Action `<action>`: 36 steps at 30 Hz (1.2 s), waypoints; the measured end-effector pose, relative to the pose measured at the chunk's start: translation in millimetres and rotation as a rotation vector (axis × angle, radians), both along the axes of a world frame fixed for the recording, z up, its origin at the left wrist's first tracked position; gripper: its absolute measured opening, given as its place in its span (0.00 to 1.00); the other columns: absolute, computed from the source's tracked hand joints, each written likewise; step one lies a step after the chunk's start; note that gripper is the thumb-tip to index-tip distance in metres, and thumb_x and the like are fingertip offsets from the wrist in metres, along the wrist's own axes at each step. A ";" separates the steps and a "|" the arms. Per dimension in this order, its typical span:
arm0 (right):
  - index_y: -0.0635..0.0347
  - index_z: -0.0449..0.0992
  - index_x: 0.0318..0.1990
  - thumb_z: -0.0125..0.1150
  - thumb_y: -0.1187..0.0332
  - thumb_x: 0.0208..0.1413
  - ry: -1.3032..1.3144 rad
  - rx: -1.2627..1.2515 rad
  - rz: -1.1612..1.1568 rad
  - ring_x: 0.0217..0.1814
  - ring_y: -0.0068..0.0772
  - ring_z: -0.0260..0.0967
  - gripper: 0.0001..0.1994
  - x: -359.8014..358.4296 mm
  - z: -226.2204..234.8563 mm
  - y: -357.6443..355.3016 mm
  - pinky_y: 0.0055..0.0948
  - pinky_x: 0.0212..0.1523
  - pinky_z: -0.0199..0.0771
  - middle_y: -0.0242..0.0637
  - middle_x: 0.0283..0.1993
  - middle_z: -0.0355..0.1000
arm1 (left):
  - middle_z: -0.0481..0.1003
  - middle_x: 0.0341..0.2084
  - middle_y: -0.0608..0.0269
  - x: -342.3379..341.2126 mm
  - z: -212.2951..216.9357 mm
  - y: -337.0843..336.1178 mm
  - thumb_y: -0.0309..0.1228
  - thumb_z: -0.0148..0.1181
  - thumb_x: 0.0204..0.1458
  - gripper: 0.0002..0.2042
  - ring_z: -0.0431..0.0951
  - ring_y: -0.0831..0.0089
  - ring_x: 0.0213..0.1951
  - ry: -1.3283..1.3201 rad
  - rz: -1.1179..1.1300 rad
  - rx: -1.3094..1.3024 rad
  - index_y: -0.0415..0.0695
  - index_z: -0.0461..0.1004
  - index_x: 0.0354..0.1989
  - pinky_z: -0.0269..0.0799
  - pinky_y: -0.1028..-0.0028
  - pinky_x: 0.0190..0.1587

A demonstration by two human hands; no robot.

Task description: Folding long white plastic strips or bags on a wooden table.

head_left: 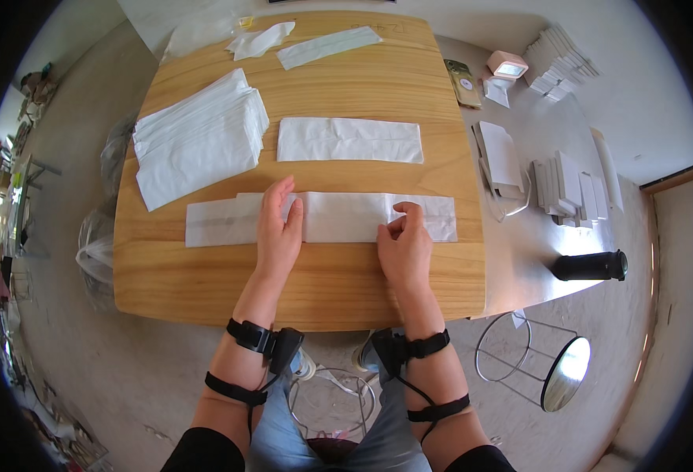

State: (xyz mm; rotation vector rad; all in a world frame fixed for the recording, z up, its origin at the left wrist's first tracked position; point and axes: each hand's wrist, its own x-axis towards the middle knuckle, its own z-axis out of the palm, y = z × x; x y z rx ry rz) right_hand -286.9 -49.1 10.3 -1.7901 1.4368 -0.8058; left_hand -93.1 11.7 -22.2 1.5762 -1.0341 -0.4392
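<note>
A long white folded sheet (pixel 346 216), paper or thin cloth, lies crosswise near the front of the wooden table, with a second layer showing at its left end. On its left part rests my left hand (pixel 281 232), edge down, fingers stretched out and thumb apart. Toward the right end is my right hand (pixel 406 245), its fingers curled in over the sheet; anything between the fingertips is hidden. Just beyond lies a shorter folded white sheet (pixel 350 140). A fanned stack of white sheets (pixel 197 138) sits at the left.
At the table's (pixel 299 295) far side lie a pale strip (pixel 329 47) and a crumpled white piece (pixel 260 41). A metal side table at right bears a phone (pixel 463 82), small lamp (pixel 507 66), white boxes (pixel 570 189) and black bottle (pixel 590 266). A stool (pixel 564 374) stands below.
</note>
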 end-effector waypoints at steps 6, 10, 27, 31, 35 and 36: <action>0.62 0.68 0.48 0.61 0.72 0.52 0.060 -0.039 -0.098 0.30 0.47 0.73 0.16 -12.2 8.7 -9.6 0.42 0.33 0.72 0.43 0.30 0.74 | 0.66 0.59 0.49 -23.8 19.1 -1.8 0.22 0.53 0.58 0.19 0.68 0.53 0.59 -0.516 -0.137 0.047 0.37 0.67 0.58 0.64 0.60 0.62; 0.59 0.71 0.46 0.65 0.64 0.52 0.410 -0.134 -0.251 0.45 0.46 0.72 0.17 -59.5 12.9 -29.6 0.42 0.44 0.71 0.41 0.42 0.74 | 0.62 0.64 0.53 -59.3 24.0 -7.3 0.26 0.56 0.57 0.23 0.62 0.56 0.66 -0.741 -0.316 0.105 0.38 0.64 0.62 0.58 0.57 0.67; 0.60 0.73 0.35 0.65 0.67 0.52 0.398 -0.097 -0.236 0.37 0.47 0.72 0.09 -77.4 8.3 -36.0 0.39 0.39 0.72 0.41 0.34 0.74 | 0.58 0.68 0.66 -76.9 15.7 -4.5 0.46 0.60 0.54 0.28 0.54 0.60 0.70 -0.911 -0.396 0.213 0.54 0.67 0.64 0.44 0.44 0.69; 0.62 0.71 0.38 0.63 0.75 0.53 -0.045 -0.071 -0.278 0.28 0.32 0.71 0.08 -72.1 10.8 -35.0 0.29 0.32 0.72 0.38 0.31 0.74 | 0.57 0.69 0.70 -78.2 18.7 -4.5 0.43 0.59 0.55 0.28 0.51 0.53 0.70 -0.923 -0.425 0.235 0.55 0.64 0.66 0.41 0.38 0.67; 0.63 0.70 0.41 0.62 0.78 0.53 -0.249 -0.158 -0.251 0.29 0.25 0.69 0.10 -61.1 8.0 -30.9 0.26 0.32 0.71 0.36 0.31 0.73 | 0.57 0.69 0.70 -82.0 22.1 -5.1 0.39 0.58 0.57 0.28 0.51 0.47 0.70 -0.954 -0.441 0.268 0.56 0.62 0.67 0.40 0.34 0.66; 0.63 0.70 0.43 0.62 0.78 0.53 -0.288 -0.150 -0.237 0.29 0.25 0.69 0.11 -57.1 7.8 -29.1 0.26 0.32 0.71 0.36 0.31 0.73 | 0.57 0.69 0.70 -83.6 23.8 -5.9 0.39 0.58 0.57 0.28 0.51 0.47 0.70 -0.954 -0.439 0.267 0.56 0.62 0.67 0.40 0.34 0.66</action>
